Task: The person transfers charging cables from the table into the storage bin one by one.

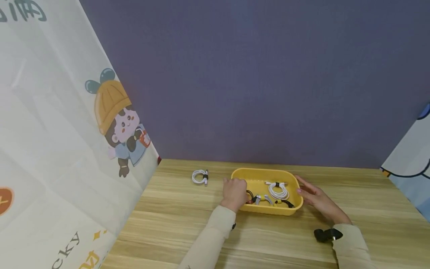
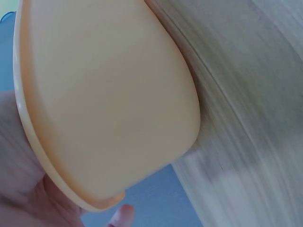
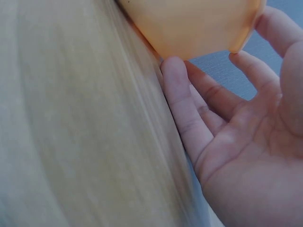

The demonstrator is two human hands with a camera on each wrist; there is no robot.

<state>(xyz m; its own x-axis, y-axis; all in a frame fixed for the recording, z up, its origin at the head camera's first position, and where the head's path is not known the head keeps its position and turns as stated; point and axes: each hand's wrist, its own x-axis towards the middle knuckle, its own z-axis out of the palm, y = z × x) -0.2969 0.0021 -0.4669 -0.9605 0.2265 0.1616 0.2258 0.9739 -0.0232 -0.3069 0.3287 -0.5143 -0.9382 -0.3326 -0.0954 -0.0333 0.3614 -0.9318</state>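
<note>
A yellow plastic basket (image 1: 268, 211) sits on the wooden table. Inside it lie a coiled white cable (image 1: 279, 192) with a black strap, a grey cable (image 1: 267, 200) with yellow ends, and black cables (image 1: 285, 203) partly hidden by the front wall. My left hand (image 1: 234, 193) grips the basket's left rim, its fingers bent over the edge and partly hidden. In the left wrist view, one fingertip shows below the basket's corner. At the right end my right hand (image 1: 317, 201) touches the wall and rim with fairly straight, spread fingers (image 3: 176, 78).
Another coiled white cable (image 1: 200, 177) with a black strap lies on the table (image 1: 174, 224), left of the basket. A dark blue panel (image 1: 268, 93) stands behind the table. Printed white sheeting (image 1: 50, 112) hangs along the left side.
</note>
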